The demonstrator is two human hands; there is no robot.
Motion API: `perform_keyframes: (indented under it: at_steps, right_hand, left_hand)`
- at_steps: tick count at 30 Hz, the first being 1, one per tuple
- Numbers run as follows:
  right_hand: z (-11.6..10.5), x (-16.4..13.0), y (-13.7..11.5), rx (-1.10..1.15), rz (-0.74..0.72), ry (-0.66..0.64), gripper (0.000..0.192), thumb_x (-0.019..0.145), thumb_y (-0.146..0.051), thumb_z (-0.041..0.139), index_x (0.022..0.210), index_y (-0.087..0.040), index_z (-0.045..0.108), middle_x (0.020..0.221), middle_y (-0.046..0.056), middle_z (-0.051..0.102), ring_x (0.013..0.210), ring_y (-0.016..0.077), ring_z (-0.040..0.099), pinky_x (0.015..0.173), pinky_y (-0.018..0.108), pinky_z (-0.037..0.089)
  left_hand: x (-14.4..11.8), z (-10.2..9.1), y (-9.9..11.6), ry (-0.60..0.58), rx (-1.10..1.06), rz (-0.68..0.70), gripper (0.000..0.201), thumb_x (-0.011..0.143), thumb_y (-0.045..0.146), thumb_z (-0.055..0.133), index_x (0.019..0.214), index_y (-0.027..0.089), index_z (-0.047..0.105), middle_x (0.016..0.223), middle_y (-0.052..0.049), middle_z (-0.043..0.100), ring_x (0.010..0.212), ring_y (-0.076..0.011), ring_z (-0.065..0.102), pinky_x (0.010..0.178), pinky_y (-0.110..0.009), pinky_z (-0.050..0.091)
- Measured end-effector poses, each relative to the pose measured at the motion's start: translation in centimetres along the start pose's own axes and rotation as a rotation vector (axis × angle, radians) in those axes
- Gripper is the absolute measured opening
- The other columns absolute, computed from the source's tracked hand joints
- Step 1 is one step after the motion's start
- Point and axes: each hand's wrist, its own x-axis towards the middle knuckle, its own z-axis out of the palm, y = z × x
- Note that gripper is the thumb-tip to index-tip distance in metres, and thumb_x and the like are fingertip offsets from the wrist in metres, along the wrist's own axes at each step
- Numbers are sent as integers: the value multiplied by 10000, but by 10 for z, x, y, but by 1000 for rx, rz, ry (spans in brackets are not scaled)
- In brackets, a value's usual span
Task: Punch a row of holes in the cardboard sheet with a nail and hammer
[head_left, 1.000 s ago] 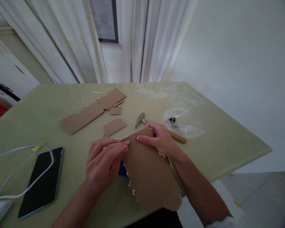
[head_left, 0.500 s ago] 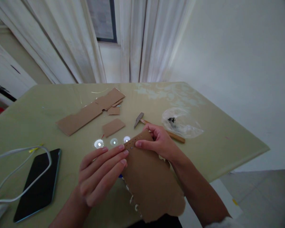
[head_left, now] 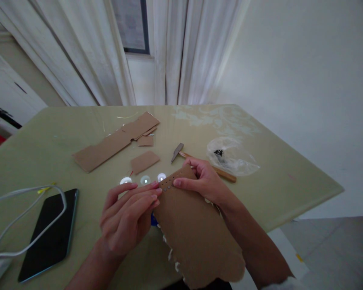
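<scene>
A brown cardboard piece [head_left: 196, 229] is held tilted in front of me, with small holes and two grey metal dots along its upper end. White stitching or cord shows on its left edge. My right hand [head_left: 205, 181] grips the upper right corner, thumb on the front face and fingers behind. At the upper left corner, my left hand [head_left: 128, 217] has its fingers bent and closed together, fingertips on the edge; its thumb is hidden. Something blue [head_left: 154, 220] peeks out under the cardboard beside the left fingers; I cannot make out what it is.
Beyond my right hand lie a hammer [head_left: 178, 153] and a clear plastic bag [head_left: 237, 157] with small black pieces. Cardboard strips [head_left: 115, 143] and a small cardboard rectangle [head_left: 145, 162] lie further back. At left are a tablet [head_left: 50, 237] and a white cable [head_left: 63, 201].
My left fingers have bent and drawn closer together at the cardboard's edge. The cardboard's lower end has swung slightly right and down. My right hand keeps its grip.
</scene>
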Motion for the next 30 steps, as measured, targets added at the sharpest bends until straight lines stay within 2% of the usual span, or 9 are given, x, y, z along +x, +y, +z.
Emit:
perform_keyframes:
  at_steps: [5, 9, 12, 13, 16, 18, 22, 26, 30]
  right_hand:
    - [-2, 5, 4, -19, -17, 34, 566, 699, -512, 1014, 872, -229, 556, 726, -60, 655, 602, 115, 610, 520, 205, 452]
    - [-8, 7, 4, 15, -55, 73, 519, 744, -501, 994, 861, -227, 569, 743, -52, 683, 602, 116, 639, 529, 208, 481]
    - [-13, 9, 5, 83, -60, 113, 485, 753, -492, 990, 890, -227, 608, 785, -33, 729, 612, 131, 674, 538, 223, 508]
    - [-14, 10, 6, 108, -60, 130, 486, 748, -494, 993, 896, -229, 613, 795, -28, 741, 615, 136, 683, 543, 228, 517]
    - [-17, 14, 10, 146, -68, 175, 493, 730, -497, 1004, 890, -228, 622, 784, -25, 748, 611, 139, 689, 551, 234, 531]
    - [-17, 16, 11, 148, -76, 192, 496, 720, -501, 1008, 880, -225, 628, 768, -26, 744, 597, 135, 682, 546, 231, 528]
    - [-15, 17, 9, 148, -70, 212, 506, 705, -505, 1013, 877, -216, 634, 763, -21, 751, 593, 132, 678, 543, 228, 521]
    - [-14, 18, 8, 160, -51, 200, 526, 689, -506, 1023, 890, -214, 635, 781, -13, 767, 609, 141, 697, 562, 240, 538]
    - [-13, 19, 9, 175, -44, 201, 537, 681, -502, 1028, 903, -217, 630, 787, -12, 774, 613, 144, 704, 567, 244, 547]
  left_hand:
    - [0, -6, 7, -39, -31, -126, 175, 1050, 92, 593, 1002, 227, 692, 929, -18, 885, 725, -145, 803, 971, -374, 570]
    - [-4, -6, 1, 109, -34, -283, 120, 1029, 132, 653, 992, 242, 686, 920, -18, 872, 747, -162, 767, 850, -348, 570]
    - [0, -3, -18, 167, 159, -499, 43, 1012, 279, 706, 1006, 238, 716, 989, -53, 847, 750, -186, 736, 759, -335, 560]
    - [2, -3, -27, 98, 223, -600, 122, 1015, 352, 695, 997, 240, 741, 981, -49, 833, 716, -186, 715, 749, -336, 555]
    - [4, -5, -56, -287, 242, -959, 306, 972, 505, 637, 1005, 263, 821, 735, -10, 761, 589, -219, 659, 632, -337, 496]
    - [-1, -7, -74, -483, 221, -1067, 353, 943, 507, 618, 1010, 253, 853, 750, -42, 784, 651, -261, 709, 664, -356, 507]
    - [-16, -6, -96, -593, 319, -1077, 363, 939, 482, 609, 1000, 241, 873, 912, -123, 856, 841, -348, 786, 719, -402, 519]
    - [-27, -2, -105, -549, 318, -1034, 322, 932, 489, 677, 976, 223, 854, 903, -145, 864, 778, -363, 789, 631, -395, 482]
    - [-31, -2, -109, -487, 310, -985, 281, 908, 494, 750, 951, 225, 819, 823, -83, 849, 675, -313, 758, 581, -354, 440]
